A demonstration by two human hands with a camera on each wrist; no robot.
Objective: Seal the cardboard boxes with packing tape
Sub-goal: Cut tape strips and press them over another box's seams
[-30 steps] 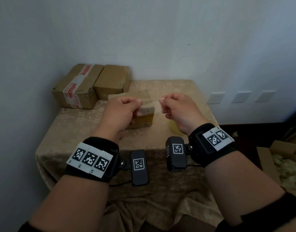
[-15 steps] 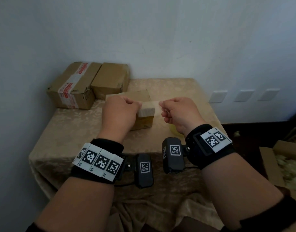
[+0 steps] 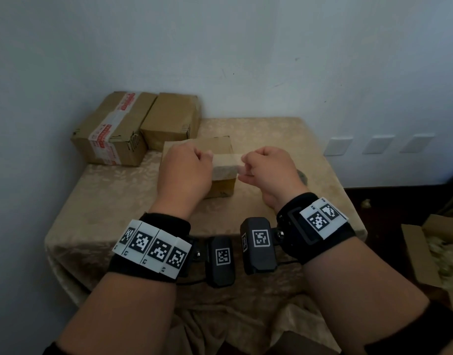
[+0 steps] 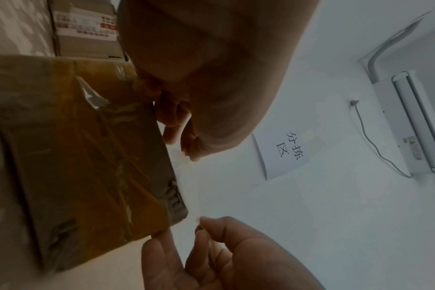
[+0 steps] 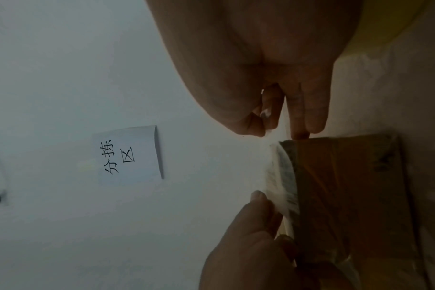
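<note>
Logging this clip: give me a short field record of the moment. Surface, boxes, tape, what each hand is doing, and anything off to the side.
surface: table under a beige cloth, in a corner
near box: cardboard box in front of the hands
back boxes: printed-tape box and plain box, side by side at the wall
tape: clear strip of tape stretched between both hands above the near box
left hand: pinches one end
right hand: pinches the other end
side: open box on the floor, right
</note>
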